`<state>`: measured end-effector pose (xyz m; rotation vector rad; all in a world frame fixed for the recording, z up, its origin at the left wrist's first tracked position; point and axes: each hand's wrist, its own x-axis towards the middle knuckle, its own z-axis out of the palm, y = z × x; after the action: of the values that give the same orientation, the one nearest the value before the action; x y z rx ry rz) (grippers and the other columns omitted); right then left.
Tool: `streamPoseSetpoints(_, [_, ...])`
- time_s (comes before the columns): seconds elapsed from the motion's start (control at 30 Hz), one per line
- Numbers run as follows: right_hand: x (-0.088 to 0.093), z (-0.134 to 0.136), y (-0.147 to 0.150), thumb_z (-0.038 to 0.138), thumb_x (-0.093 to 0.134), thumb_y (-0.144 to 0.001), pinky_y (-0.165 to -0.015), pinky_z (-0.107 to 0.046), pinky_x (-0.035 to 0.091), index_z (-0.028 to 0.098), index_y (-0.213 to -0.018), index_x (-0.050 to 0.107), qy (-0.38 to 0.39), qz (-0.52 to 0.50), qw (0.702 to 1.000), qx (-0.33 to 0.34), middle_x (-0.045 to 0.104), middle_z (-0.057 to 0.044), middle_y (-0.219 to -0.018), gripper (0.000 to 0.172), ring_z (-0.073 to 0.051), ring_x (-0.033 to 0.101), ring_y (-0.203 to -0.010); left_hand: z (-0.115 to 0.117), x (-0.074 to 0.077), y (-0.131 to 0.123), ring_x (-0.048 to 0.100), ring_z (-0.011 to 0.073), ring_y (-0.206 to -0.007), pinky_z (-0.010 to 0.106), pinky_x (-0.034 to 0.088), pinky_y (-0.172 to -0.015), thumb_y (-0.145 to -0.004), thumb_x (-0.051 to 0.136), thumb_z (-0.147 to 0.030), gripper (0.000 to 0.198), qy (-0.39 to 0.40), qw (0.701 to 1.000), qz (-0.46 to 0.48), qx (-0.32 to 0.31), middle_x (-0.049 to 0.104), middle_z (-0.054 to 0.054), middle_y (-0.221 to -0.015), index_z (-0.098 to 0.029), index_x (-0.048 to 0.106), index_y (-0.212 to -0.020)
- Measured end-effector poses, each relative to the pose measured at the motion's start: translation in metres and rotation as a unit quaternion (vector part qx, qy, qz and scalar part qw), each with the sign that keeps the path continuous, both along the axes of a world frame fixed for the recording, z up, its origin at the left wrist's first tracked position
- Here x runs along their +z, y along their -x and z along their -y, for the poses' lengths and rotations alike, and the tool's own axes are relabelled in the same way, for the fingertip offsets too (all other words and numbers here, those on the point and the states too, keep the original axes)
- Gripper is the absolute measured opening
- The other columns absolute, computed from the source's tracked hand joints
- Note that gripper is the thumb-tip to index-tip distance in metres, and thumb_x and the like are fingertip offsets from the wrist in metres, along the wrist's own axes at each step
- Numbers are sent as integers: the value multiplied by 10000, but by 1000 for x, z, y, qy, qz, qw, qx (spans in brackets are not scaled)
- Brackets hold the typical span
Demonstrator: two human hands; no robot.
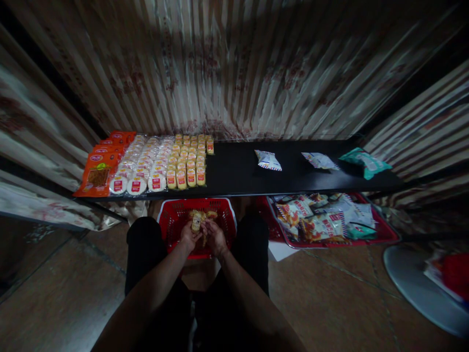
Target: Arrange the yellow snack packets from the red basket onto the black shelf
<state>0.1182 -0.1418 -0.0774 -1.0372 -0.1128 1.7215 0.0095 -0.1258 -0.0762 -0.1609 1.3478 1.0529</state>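
Over a red plastic basket (166, 222) between my knees, both hands are close together. My left hand (189, 236) is closed round a small wrapped yellow snack (197, 222), like the packs on the shelf. My right hand (215, 235) has its fingers bent against the same cluster of packs; exactly which one it grips is partly hidden. A few more wrapped snacks (211, 214) show in the basket behind my fingers. On the black shelf (234, 171) above, yellow wrapped snacks (191, 177) stand in tight rows beside round white wrapped crackers (157, 182).
Orange snack bags (98, 171) line the shelf's left end. Farther right lie two white packets (268, 160) (319, 161) and a teal bag (366, 162). A second red basket (388, 237) full of bags sits below, near a grey round seat (414, 288). Striped curtains (227, 73) hang behind.
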Motion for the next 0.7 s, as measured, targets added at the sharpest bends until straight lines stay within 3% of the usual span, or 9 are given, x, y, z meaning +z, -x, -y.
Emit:
streamPoseSetpoints(0.43, [8, 1, -3, 216, 651, -740, -722, -247, 519, 202, -850, 710, -18, -32, 999, 36, 740, -32, -829, 126, -166, 706, -842, 5, 7, 5, 593, 153, -601, 268, 499, -606, -836, 420, -238, 171, 14, 999, 36, 12, 610, 30, -690, -181, 579, -806])
streamPoseSetpoints(0.7, [10, 0, -4, 211, 634, -754, -749, -247, 514, 191, -868, 704, -14, -37, 998, 53, 744, -42, -828, 135, -160, 709, -823, 5, 7, 6, 612, 168, -654, 280, 508, -627, -831, 429, -231, 170, 24, 999, 44, 19, 618, 40, -734, -188, 589, -868])
